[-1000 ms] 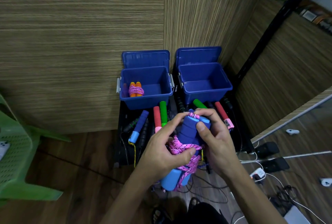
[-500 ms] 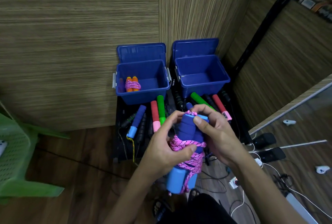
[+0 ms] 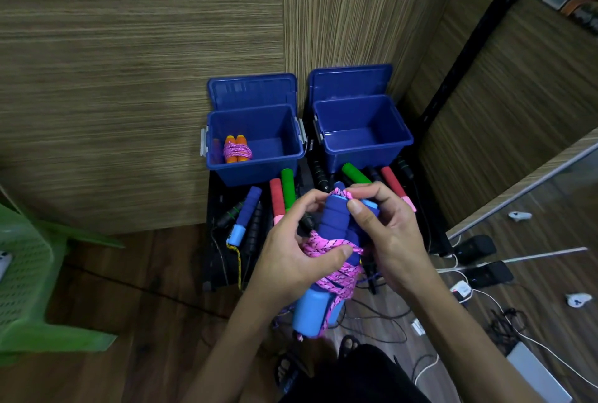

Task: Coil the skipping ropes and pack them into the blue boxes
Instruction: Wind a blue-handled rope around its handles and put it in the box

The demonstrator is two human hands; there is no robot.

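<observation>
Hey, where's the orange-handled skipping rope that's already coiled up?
In the head view, the orange-handled skipping rope wound with pink cord lies inside the left open blue plastic box, at its left end, beside the wooden wall panel.

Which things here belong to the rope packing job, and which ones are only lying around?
Job:
- blue-handled rope, held by left hand and right hand
- left blue box, holding orange-handled rope
- right blue box
- loose ropes

Lying about:
- green chair
- cables

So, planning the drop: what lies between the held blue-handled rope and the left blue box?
Head view: loose red and green foam-handled ropes on the black mat.
</observation>
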